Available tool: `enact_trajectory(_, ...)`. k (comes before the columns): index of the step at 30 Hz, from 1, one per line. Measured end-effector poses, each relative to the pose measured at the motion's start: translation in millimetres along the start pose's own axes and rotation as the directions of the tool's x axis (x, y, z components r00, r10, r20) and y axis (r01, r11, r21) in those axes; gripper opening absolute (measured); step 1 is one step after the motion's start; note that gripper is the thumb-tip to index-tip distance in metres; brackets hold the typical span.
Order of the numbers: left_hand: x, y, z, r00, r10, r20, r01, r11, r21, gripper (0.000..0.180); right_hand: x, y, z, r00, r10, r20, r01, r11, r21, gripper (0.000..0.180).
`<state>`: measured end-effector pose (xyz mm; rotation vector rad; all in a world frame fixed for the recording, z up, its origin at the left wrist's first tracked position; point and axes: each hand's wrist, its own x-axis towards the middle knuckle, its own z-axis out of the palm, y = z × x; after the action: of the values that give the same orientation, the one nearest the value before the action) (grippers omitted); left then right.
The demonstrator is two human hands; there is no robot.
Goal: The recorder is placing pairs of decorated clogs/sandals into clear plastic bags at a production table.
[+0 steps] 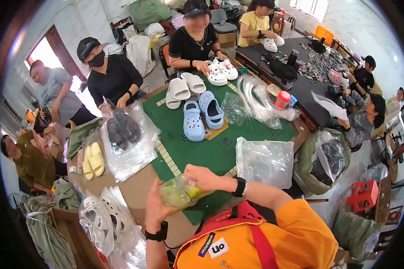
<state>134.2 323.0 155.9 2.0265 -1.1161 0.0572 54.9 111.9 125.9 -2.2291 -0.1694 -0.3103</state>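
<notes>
Low in front of me is a clear plastic bag [174, 192] with something yellow-green inside, its kind not plain through the film. My right hand [204, 178] pinches the bag's upper right edge. Around its left side, my left hand [156, 204] grips the bag, smeared a little by motion. Beyond my hands, a pair of light blue clogs [194, 122] with small charms stands on the green table mat [179, 152]. To the right of my right hand lies a flat clear bag [265, 163].
Pale slides [179, 89] stand behind the blue clogs. Left are yellow slippers [94, 160], bagged dark shoes [122, 130] and bagged white clogs [116, 215]. A red-lidded jar [283, 99] stands beside loose plastic strips [258, 101]. Co-workers sit around; one handles white clogs [217, 74].
</notes>
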Motion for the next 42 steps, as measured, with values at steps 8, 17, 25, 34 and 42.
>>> enact_trajectory(8, -13, -1, 23, 0.972, 0.024, 0.232, -0.085, 0.962, 0.259, 0.044, -6, -34, 16, 0.982, 0.186, 0.011, -0.186, 0.982, 0.016, 0.019)
enact_trajectory(17, -11, 1, 26, 0.968, 0.187, 0.168, -0.167, 0.978, -0.128, 0.020, -33, -59, 11, 0.958, 0.287, -0.014, -0.279, 0.943, 0.181, 0.020)
enact_trajectory(25, 21, 62, 20, 0.805, 0.533, 0.260, -0.472, 0.841, -0.264, 0.022, -82, -89, -35, 0.950, 0.311, -0.010, -0.299, 0.922, 0.245, 0.032)
enact_trajectory(34, 35, 123, 61, 0.716, 0.638, 0.282, -0.545, 0.764, -0.344, 0.024, -133, -107, -68, 0.913, 0.357, -0.199, -0.360, 0.933, 0.021, 0.040)
enact_trajectory(42, 17, 179, 112, 0.765, 0.480, 0.430, -0.332, 0.866, -0.375, 0.073, -213, -96, -115, 0.820, 0.392, -0.418, -0.370, 0.919, 0.135, 0.022)
